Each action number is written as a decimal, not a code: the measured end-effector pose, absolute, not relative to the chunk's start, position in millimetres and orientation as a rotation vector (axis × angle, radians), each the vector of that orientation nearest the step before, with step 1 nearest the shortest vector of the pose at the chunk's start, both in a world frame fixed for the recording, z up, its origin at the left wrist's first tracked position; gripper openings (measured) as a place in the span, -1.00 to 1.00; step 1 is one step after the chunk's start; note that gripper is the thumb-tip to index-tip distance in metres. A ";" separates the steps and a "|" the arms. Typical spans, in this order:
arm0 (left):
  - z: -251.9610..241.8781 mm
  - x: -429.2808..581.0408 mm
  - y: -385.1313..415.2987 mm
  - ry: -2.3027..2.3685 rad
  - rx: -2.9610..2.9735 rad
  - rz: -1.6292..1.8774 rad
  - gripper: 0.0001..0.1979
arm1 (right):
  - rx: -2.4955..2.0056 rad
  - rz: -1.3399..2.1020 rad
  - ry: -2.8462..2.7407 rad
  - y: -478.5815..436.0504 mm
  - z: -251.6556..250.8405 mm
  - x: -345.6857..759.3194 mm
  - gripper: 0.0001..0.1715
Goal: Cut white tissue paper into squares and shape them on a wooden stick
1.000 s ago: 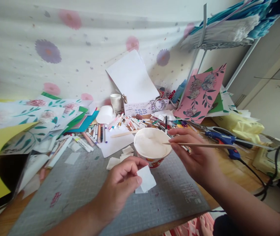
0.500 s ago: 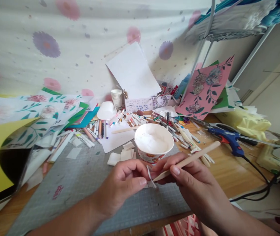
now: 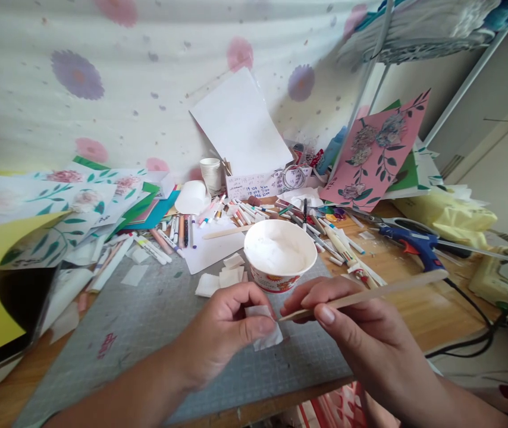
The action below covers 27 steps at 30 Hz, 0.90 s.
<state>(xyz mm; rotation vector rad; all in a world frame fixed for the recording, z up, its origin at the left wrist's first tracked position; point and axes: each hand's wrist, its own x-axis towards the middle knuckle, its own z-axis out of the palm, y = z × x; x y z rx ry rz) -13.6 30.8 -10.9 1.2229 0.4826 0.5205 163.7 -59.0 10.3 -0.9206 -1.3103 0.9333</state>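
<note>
Between thumb and fingers, my left hand pinches a small white paper square above the cutting mat. My right hand grips a pale wooden stick like a pen, its narrow tip close to the paper's right edge; whether they touch I cannot tell. Just beyond both hands stands a white paper bowl with a red and yellow print, holding a white substance. Several more white paper squares lie to the left of the bowl.
A grey cutting mat covers the tabletop under my hands. Behind the bowl are scattered markers and a stack of paper cups. To the right lie a blue glue gun and its black cable. A pink flower picture leans nearby.
The paper square has turned from nearly edge-on to showing its flat face. The wooden stick has tilted lower, its far end shifting right. My right hand has drawn slightly away.
</note>
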 end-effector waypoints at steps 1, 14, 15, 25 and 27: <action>-11.5 -13.5 30.9 0.473 1.211 0.525 -0.80 | -0.926 0.919 -1.331 -59.0 11.0 163.8 -0.83; -7.9 -13.1 27.7 0.472 1.095 0.484 -0.79 | -0.954 0.944 -1.373 -61.7 14.0 164.7 -0.83; -8.0 -13.1 27.6 0.470 1.093 0.488 -0.79 | -0.961 0.941 -1.368 -62.1 14.4 164.9 -0.83; -11.3 -14.0 28.5 0.460 1.100 0.511 -0.78 | -0.948 0.921 -1.425 -61.0 16.8 165.3 -0.79; -11.3 -13.7 28.9 0.457 1.116 0.512 -0.78 | -0.954 0.911 -1.444 -60.1 17.7 164.2 -0.79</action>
